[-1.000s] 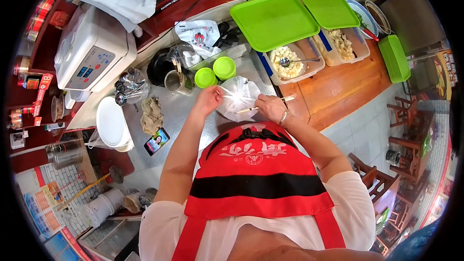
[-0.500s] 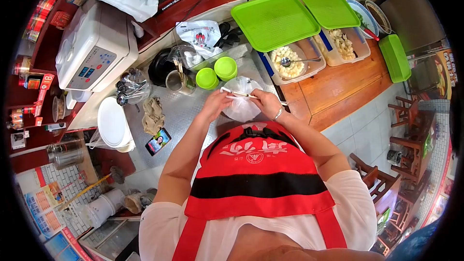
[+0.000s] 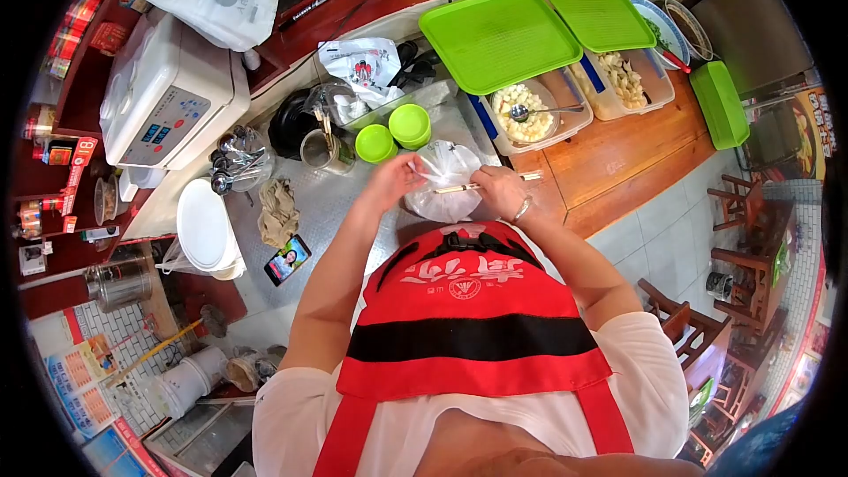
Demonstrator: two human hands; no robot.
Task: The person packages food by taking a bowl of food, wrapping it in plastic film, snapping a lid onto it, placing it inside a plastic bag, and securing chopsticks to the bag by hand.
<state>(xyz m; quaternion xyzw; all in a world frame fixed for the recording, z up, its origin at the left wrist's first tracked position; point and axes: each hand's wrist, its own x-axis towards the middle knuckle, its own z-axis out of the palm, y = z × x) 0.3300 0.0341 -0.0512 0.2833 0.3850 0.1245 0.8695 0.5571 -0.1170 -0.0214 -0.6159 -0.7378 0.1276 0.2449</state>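
A white, translucent plastic bag (image 3: 449, 159) stands on the metal counter just in front of my apron, gathered at its top around something round. The fingers of my left hand (image 3: 396, 180) are closed on the bag's left edge. My right hand (image 3: 503, 192) grips a pair of wrapped chopsticks (image 3: 456, 188) lying across the bag; their ends stick out on both sides of the fingers. Whether that hand also pinches part of the bag is hidden. Stacks of small green bowls (image 3: 410, 125) stand just behind the bag.
To the right, tubs of chopped white food (image 3: 526, 119) sit under green trays (image 3: 503, 40), a spoon (image 3: 548, 109) in one. A phone (image 3: 288, 260), a crumpled cloth (image 3: 279, 214) and a white-lidded bucket (image 3: 205, 225) are on the left, below a white machine (image 3: 172, 97).
The chopsticks have shifted right and now rest in my right hand alone. My left hand has let go of them and moved up to the bag's edge.
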